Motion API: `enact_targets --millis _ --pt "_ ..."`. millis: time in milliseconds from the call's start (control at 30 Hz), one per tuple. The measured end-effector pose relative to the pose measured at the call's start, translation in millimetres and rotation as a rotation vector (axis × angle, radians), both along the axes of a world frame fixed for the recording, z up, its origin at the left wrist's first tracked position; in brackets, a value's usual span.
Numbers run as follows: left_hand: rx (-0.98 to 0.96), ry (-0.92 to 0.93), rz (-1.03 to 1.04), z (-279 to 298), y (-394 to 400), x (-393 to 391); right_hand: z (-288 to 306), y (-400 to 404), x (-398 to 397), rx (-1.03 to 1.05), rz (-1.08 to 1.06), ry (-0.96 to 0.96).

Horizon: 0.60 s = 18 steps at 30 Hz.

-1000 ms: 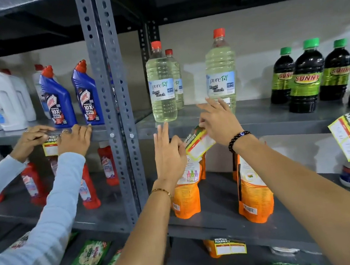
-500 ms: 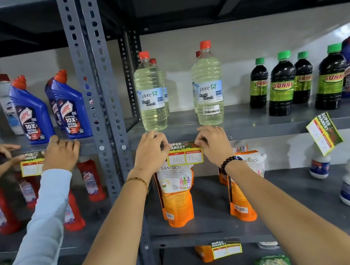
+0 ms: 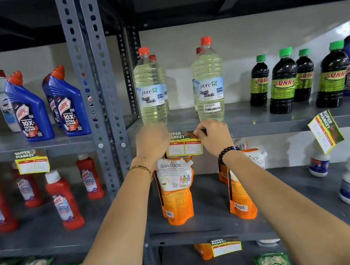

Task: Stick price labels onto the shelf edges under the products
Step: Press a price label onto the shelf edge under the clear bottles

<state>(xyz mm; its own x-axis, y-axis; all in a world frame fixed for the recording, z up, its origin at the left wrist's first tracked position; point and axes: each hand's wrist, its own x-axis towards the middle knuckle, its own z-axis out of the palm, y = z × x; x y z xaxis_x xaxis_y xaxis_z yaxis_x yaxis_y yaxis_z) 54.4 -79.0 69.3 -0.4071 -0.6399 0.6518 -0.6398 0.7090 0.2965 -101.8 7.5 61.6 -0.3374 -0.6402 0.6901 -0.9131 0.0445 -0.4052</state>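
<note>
Head view: both hands up at the shelf edge (image 3: 257, 130) under the two bleach bottles (image 3: 149, 87), w/ one price label (image 3: 184, 146) between them. Left hand (image 3: 152, 141) is curled, knuckles toward the camera, covering the label's top-left corner; right hand (image 3: 213, 136) is curled too, fingertips (image 3: 197, 132) pinched down on the top-right corner. Prob. reason for the two-corner hold: keeps the label level and lets the sticky top strip get pressed flat along the edge, w/ the price boxes hanging free below. Label looks straight, top strip on the edge, lower half hanging in front of the Santoor pouch (image 3: 176, 189).

Rel. to the hands: label sits directly between them, touching both; its bottom edge is just below the left wrist line. Neither hand is open; whether the left one grips the label or only presses it, can't tell, fingers hidden.

Further right of the right hand, another label (image 3: 324, 130) hangs tilted off the same edge, under the Sunny bottles (image 3: 282, 81); looks in need of re-sticking. Left of the left hand, past the upright post (image 3: 98, 86), a label (image 3: 32, 162) already hangs under the Harpic bottles (image 3: 30, 110).
</note>
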Motion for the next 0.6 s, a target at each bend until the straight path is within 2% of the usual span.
enact_targets --millis 233,433,600 --pt "0.005 -0.014 0.019 0 1 -1 0 -1 4 -0.027 -0.031 -0.014" --pt "0.071 0.053 0.003 3 1 -2 3 -2 7 -0.038 -0.041 -0.120" --pt "0.062 0.084 0.071 3 4 -10 3 -8 12 -0.005 -0.106 -0.052"
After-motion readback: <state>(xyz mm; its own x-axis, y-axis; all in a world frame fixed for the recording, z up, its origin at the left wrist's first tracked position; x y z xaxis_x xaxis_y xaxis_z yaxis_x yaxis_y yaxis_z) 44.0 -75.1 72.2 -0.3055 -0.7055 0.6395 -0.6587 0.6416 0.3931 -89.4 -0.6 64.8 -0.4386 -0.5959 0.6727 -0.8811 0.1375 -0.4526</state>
